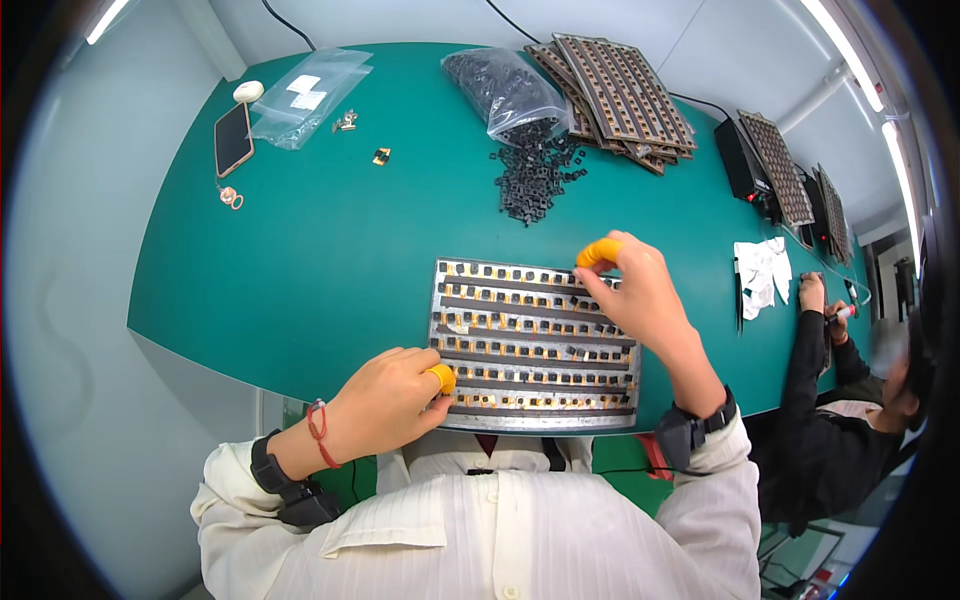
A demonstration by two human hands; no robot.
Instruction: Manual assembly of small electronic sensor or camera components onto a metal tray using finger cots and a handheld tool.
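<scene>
A metal tray (pixel 540 422) lies in front of me, holding rows of small gold-coloured parts, most topped with black square pieces. Along the nearest row, several parts show more gold than black. My left hand (pixel 392 398) is closed at the tray's lower left edge, thumb and forefinger together; whatever is between them is hidden. Over the far right corner, my right hand (pixel 637 285) pinches its fingertips close to the top row. Anything in that pinch is too small to make out. Both hands wear yellow finger cots.
Beyond the tray, loose black pieces (pixel 530 190) spill from a clear bag (pixel 505 85). Stacked trays (pixel 625 90) stand at the back right. A phone (pixel 234 138) and plastic bags (pixel 310 95) lie far left. White cloth (pixel 763 270) and a co-worker (pixel 825 440) are at right.
</scene>
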